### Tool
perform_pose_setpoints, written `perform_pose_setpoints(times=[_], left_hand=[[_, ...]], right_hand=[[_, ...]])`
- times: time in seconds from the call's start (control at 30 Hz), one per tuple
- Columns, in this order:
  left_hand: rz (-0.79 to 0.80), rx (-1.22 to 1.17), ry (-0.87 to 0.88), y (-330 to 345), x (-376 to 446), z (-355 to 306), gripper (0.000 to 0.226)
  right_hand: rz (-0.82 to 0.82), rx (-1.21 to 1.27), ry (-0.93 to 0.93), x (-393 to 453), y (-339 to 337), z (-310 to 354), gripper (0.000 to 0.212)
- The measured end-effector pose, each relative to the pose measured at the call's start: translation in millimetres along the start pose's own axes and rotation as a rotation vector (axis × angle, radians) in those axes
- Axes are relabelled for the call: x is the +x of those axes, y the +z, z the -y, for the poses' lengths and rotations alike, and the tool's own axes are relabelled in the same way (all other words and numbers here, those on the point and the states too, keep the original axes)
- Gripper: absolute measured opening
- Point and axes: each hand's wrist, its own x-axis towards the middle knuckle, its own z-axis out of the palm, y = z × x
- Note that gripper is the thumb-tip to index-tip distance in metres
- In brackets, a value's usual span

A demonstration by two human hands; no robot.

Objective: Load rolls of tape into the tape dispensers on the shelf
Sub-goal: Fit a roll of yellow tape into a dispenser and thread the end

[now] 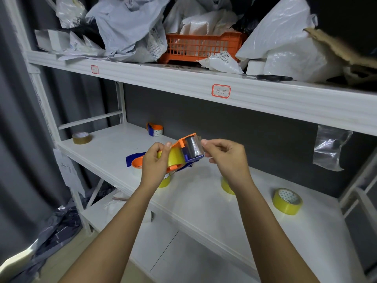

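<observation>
Mid-frame, above the white middle shelf [114, 144]: left hand [156, 161] wrapped around an orange-and-blue tape dispenser [183, 152], fingers curled over its yellow tape roll [175, 157], thumb up along the orange frame. Right hand [223, 155] just beside the dispenser's front, thumb and forefinger pinched on what looks like the free tape end [196, 147] — a clear, shiny strip drawn over the roller; other fingers loosely curled. Judged to be the threading step: roll already seated, loose end being led toward the cutter. Next move likely calls for keeping the strip flat and taut, guiding it through without letting it fold back on itself or cling to the fingers, while holding the dispenser steady.

Elsewhere on the same shelf — a second dispenser [134, 160] lying just left of the left hand, partly hidden behind it; a third dispenser [155, 129] farther back, centre of frame, seemingly loaded. Spare yellow roll [287, 201] at lower right, two more partly hidden behind the wrists, a brown roll [81, 137] at far left. Upper shelf, top of frame: orange basket [201, 45] amid crumpled plastic bags [126, 23]
</observation>
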Motion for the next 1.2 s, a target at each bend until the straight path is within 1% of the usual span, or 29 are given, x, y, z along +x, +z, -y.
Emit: perform_pose_setpoints(times=[0.13, 0.27, 0.33, 0.53, 0.7, 0.83, 0.93, 1.0, 1.07, 1.2], left_hand=[[0.000, -0.025, -0.004, 0, 0, 1, 0.035], [-0.005, -0.019, -0.005, -2, 0, 0, 0.036], [-0.007, -0.019, 0.001, -2, -1, -1, 0.035], [-0.011, 0.012, 0.009, -5, -1, 0, 0.031], [-0.011, 0.014, 0.023, -5, 0, -2, 0.029], [-0.019, 0.022, 0.034, -4, -1, -6, 0.025], [-0.031, 0.050, 0.044, -2, -1, -8, 0.025], [-0.044, 0.050, 0.038, -2, -1, -7, 0.024], [-0.047, 0.048, 0.027, -2, 0, -4, 0.023], [-0.035, 0.041, 0.023, -3, 0, -1, 0.025]], right_hand=[[0.004, 0.035, 0.044, 0, 2, 4, 0.019], [0.022, 0.033, 0.065, -1, 4, 4, 0.006], [0.022, 0.031, 0.064, -1, 6, 4, 0.004], [-0.018, 0.020, 0.039, 0, 9, 4, 0.011], [-0.048, -0.089, -0.032, 1, 9, 5, 0.010], [-0.123, -0.229, -0.126, 1, 12, 3, 0.012], [-0.142, -0.335, -0.152, 1, 14, 0, 0.012], [-0.140, -0.311, -0.140, 3, 13, -1, 0.010], [-0.130, -0.235, -0.120, 4, 12, -1, 0.007], [-0.066, -0.132, -0.056, 8, 6, 2, 0.005]])
